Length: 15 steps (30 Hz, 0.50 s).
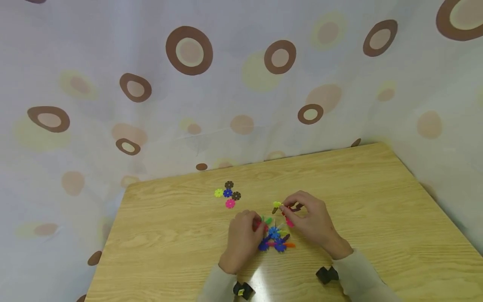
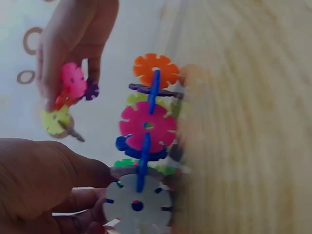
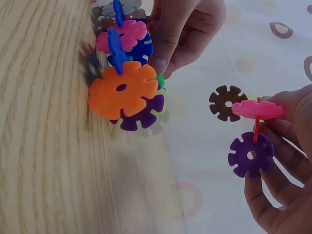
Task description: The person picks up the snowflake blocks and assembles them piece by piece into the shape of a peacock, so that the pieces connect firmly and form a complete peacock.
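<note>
Interlocking plastic snowflake discs are joined into a larger assembly (image 1: pixel 274 233) on the table, with orange (image 3: pixel 124 90), pink (image 2: pixel 147 126), blue, purple and pale grey (image 2: pixel 138 204) pieces. My left hand (image 1: pixel 243 237) grips its left side, thumb and fingers around discs there; the exact piece pinched is partly hidden. Above the table, to the right of the assembly, my right hand (image 1: pixel 311 216) pinches a smaller joined cluster of discs. That cluster shows a pink disc (image 3: pixel 257 109), a purple disc (image 3: pixel 251 154), a brown disc (image 3: pixel 227 103), a red one and a yellow one (image 2: pixel 56 120). Cluster and assembly are apart.
Several loose discs lie flat farther back on the wooden table (image 1: pixel 170 235): yellow (image 1: pixel 219 193), blue (image 1: pixel 227 193), pink (image 1: pixel 230 204) and brown (image 1: pixel 229 184). A patterned cloth (image 1: pixel 226 96) hangs behind the table's back edge and along its right side.
</note>
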Each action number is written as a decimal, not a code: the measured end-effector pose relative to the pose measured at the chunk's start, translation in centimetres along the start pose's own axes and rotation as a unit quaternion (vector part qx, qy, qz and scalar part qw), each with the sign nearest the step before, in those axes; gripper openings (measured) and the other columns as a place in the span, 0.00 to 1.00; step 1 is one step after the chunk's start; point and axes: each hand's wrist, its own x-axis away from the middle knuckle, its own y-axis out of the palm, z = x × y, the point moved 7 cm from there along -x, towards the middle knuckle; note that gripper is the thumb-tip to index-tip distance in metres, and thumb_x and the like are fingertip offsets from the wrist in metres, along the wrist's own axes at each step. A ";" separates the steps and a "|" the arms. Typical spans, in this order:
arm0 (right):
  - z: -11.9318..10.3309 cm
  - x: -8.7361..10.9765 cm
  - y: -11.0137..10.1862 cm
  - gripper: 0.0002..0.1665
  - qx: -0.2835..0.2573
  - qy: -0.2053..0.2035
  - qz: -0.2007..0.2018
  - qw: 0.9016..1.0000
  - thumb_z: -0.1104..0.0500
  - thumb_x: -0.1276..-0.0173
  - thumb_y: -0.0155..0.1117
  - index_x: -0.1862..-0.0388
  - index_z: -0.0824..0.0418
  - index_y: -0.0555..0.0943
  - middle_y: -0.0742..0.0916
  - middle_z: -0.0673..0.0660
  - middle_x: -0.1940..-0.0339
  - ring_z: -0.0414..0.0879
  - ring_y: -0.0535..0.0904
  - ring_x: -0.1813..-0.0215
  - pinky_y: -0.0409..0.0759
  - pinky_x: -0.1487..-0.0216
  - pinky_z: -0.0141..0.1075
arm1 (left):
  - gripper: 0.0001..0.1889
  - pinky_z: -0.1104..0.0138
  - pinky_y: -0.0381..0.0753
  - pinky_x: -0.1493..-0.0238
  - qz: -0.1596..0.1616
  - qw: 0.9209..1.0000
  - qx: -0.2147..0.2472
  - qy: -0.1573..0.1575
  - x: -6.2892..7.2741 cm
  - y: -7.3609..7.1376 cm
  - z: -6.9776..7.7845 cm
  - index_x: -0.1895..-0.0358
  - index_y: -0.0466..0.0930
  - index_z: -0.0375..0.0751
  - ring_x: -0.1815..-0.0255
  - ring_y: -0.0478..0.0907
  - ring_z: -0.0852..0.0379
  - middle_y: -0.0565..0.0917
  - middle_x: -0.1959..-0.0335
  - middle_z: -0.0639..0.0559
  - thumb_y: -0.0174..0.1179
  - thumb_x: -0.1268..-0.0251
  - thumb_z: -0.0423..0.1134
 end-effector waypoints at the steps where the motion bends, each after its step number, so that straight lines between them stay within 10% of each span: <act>1: 0.1 0.0 0.0 0.16 0.000 0.000 -0.001 1.000 0.73 0.37 0.81 0.62 0.53 0.88 0.91 0.46 0.62 0.35 0.86 0.62 0.89 0.59 0.33 | 0.07 0.69 0.73 0.72 0.002 1.000 0.004 0.002 -0.1 -0.1 -0.2 0.67 0.87 0.40 0.75 0.71 0.65 0.81 0.76 0.55 0.77 0.36 0.35; 8: 0.4 0.1 0.4 0.12 -0.011 -0.001 -0.012 1.000 0.72 0.36 0.80 0.61 0.57 0.89 0.92 0.48 0.62 0.37 0.86 0.62 0.90 0.60 0.38 | 0.07 0.72 0.71 0.72 -0.010 0.999 0.015 -0.036 -0.8 -1.1 -1.5 0.67 0.87 0.38 0.76 0.70 0.66 0.83 0.77 0.53 0.72 0.29 0.35; 15: 0.7 0.2 0.5 0.12 -0.011 0.018 -0.011 1.000 0.71 0.35 0.80 0.61 0.56 0.90 0.91 0.47 0.62 0.36 0.85 0.62 0.90 0.59 0.37 | 0.10 0.68 0.70 0.74 0.036 0.999 0.011 0.001 -0.4 1.2 -4.4 0.68 0.87 0.44 0.76 0.70 0.65 0.80 0.76 0.57 0.69 0.26 0.42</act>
